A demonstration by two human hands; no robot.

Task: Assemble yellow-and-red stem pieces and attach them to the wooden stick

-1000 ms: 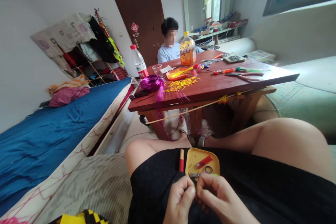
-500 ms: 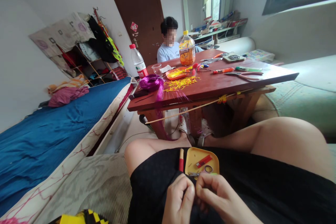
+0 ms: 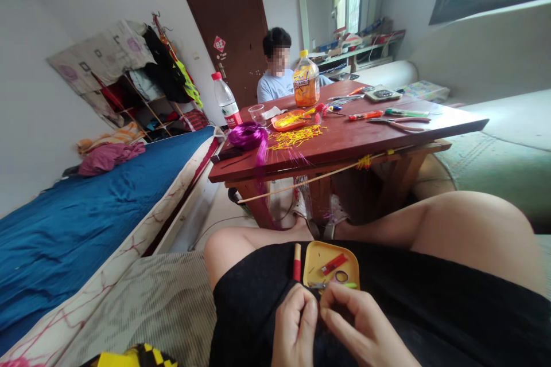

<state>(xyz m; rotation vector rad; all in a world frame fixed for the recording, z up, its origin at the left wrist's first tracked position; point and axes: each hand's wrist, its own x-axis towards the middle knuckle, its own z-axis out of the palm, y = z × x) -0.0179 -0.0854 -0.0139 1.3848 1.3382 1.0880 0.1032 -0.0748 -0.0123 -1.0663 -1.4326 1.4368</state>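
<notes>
In the head view, the left hand (image 3: 297, 321) and right hand (image 3: 357, 318) meet with curled fingers at the near edge of a yellow tray (image 3: 326, 249) on the lap, presumably so its scissors (image 3: 317, 285) and red packet (image 3: 334, 264) stay within reach; I cannot tell whether either grips anything. Purple thread (image 3: 248, 136) hangs over the table's (image 3: 344, 140) near edge by its left corner, probably to lie untangled. Beyond are a seated person (image 3: 275, 86) and, left, a blue-covered bed (image 3: 107, 183).
</notes>
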